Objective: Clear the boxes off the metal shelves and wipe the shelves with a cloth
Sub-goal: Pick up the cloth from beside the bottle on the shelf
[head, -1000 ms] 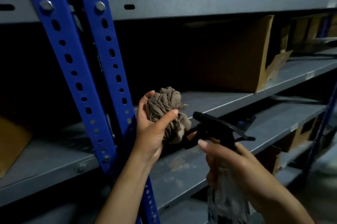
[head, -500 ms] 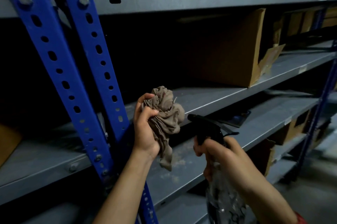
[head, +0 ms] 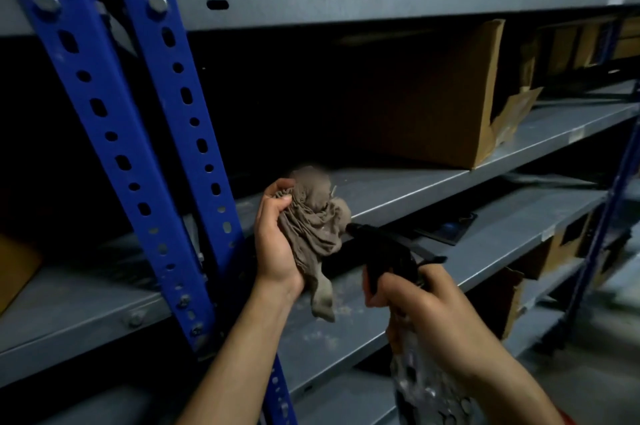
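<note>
Fingers [head: 275, 187] of left hand [head: 277, 251] bunch cloth [head: 315, 220] | right hand [head: 429, 310] grips spray bottle [head: 388, 251]

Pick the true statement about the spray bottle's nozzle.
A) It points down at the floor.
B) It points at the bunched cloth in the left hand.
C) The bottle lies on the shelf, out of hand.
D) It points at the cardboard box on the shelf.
B: the right hand grips the spray bottle, and its black nozzle is aimed at the bunched cloth held in the left hand.
</note>
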Demonstrator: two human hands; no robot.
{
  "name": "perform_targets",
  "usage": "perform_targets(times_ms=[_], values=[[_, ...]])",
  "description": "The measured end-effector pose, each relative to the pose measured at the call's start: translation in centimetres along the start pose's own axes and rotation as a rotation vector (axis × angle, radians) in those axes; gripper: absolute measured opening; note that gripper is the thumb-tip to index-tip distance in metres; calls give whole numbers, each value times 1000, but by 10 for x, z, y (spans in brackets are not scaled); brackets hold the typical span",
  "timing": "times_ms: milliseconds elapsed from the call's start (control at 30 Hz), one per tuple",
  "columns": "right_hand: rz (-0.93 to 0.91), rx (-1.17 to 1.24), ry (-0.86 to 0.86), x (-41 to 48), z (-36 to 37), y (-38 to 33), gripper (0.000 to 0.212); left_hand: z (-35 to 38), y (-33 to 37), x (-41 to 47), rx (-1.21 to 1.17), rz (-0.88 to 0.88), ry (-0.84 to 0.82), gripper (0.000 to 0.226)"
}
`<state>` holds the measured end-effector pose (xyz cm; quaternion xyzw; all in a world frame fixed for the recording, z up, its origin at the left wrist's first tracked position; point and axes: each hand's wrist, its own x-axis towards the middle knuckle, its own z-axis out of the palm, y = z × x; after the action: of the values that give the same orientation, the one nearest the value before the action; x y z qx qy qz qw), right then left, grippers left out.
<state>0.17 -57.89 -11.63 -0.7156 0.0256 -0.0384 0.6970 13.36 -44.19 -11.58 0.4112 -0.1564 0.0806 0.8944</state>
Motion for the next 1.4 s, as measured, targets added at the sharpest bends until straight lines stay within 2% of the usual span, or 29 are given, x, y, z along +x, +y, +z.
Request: perform_targets(times_ms=[100, 200, 267, 367, 433, 500, 700, 833, 933, 1067, 1200, 1400], values=[[-66, -55, -20, 5, -1, 0, 24, -1, 2, -2, -8, -9, -5, 23], [-60, -106, -28, 11, 0, 0, 28, -1, 6, -2, 14, 10, 6, 19], [-24, -94, -4, 14, 2, 3, 21, -2, 7, -2, 41, 21, 32, 20], [-28, -96, -8, 19, 3, 3, 29, -3, 7, -3, 49, 1, 41, 20], [-99, -54, 23, 26, 3, -4, 21, -6, 7, -5, 57, -5, 45, 20], [-168, -39, 76, 39, 0, -15, 23, -9, 8, -10, 82, 6, 64, 17], [-389, 60, 225, 83, -1, -79, 24, 1, 28, -11, 262, 173, 185, 22], [-514, 162, 349, 112, 14, -120, 10, 23, 41, 4, 403, 304, 125, 13], [-551, 172, 406, 139, 23, -132, 16, 34, 48, 14, 446, 339, 117, 17], [-612, 145, 527, 163, 29, -128, 22, 35, 48, 19, 444, 359, 136, 17], [-660, 88, 506, 177, 30, -112, 17, 25, 40, 17, 447, 370, 160, 17], [-593, -137, 496, 222, 40, -117, 15, 17, 33, 15, 443, 364, 167, 18]])
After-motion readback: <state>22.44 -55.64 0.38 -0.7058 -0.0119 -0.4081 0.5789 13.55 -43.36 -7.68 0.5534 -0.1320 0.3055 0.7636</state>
